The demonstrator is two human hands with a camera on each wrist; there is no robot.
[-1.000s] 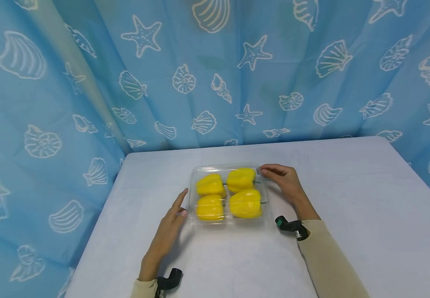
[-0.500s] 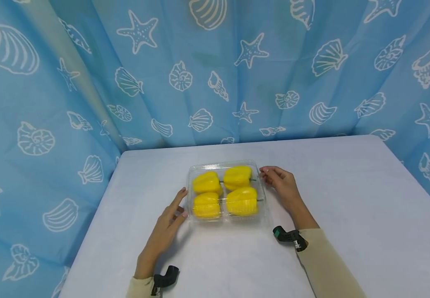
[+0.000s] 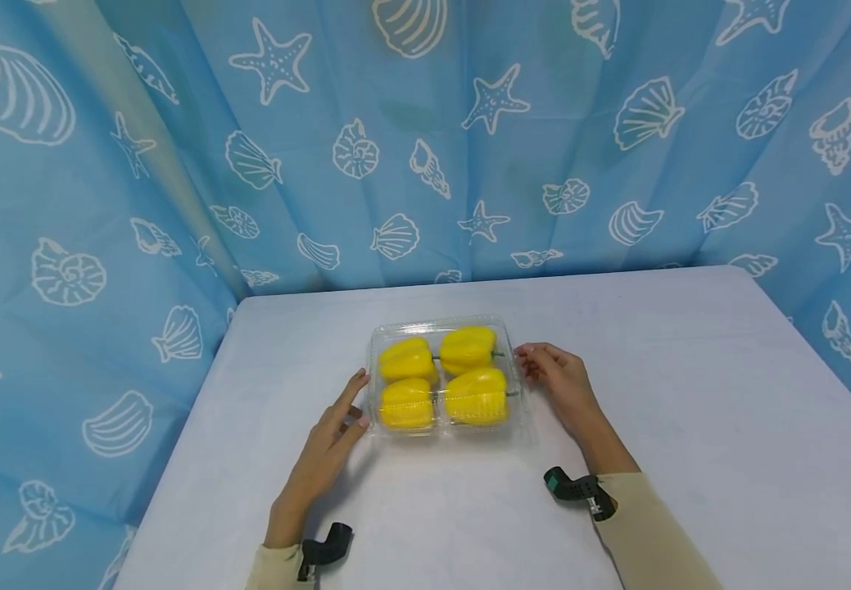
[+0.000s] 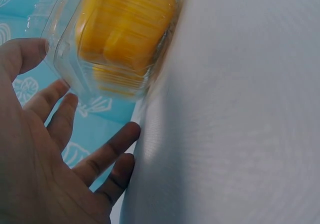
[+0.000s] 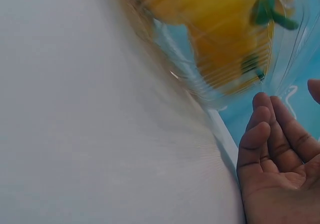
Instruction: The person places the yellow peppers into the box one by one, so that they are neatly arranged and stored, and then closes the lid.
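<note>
A clear plastic clamshell box [image 3: 440, 430] holding several yellow bell peppers [image 3: 475, 397] lies on the white table. Its lid looks closed. My left hand [image 3: 327, 449] is at the box's left side, fingers spread; in the left wrist view the thumb [image 4: 33, 54] touches the rim and the other fingers are relaxed. Beside the right edge is my right hand [image 3: 563, 387], its fingers loosely bent with nothing between them. In the right wrist view those fingers [image 5: 255, 139] sit just below the box, near green pepper stems [image 5: 272, 14]; whether they touch it I cannot tell.
White cloth covers the table [image 3: 661, 360]. Behind it and along the left hangs a blue curtain [image 3: 425, 115] with white shell and starfish prints. A black wrist camera [image 3: 325, 547] is worn on the left arm, another camera [image 3: 576, 490] on the right.
The right hand has left the box's upper right corner and slid slightly toward me along its right side. The left hand stays by the left edge. The head view has shifted a little.
</note>
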